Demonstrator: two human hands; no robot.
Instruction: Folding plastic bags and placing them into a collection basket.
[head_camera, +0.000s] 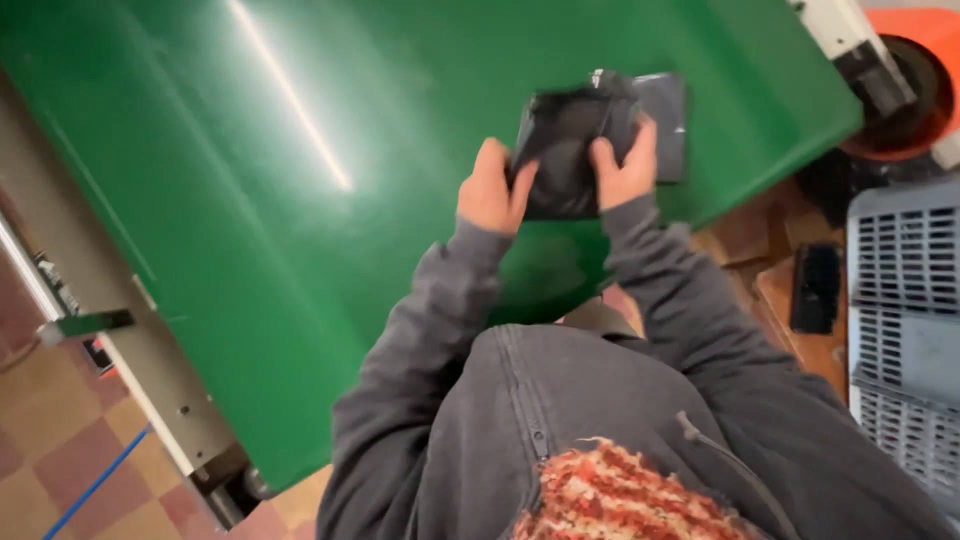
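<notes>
head view: i look down on a wide green conveyor belt (300, 200) that fills most of the frame, with a grey plastic crate (905, 320) at the right edge. grey hoodie sleeves (430, 340) reach forward from below. both hands are close together, clamped on a crumpled black plastic bag (565, 150) held just above the belt. the left hand (490, 195) grips its left edge, the right hand (628, 165) its right edge. a flat dark packet (668, 120) lies on the belt just behind the bag.
</notes>
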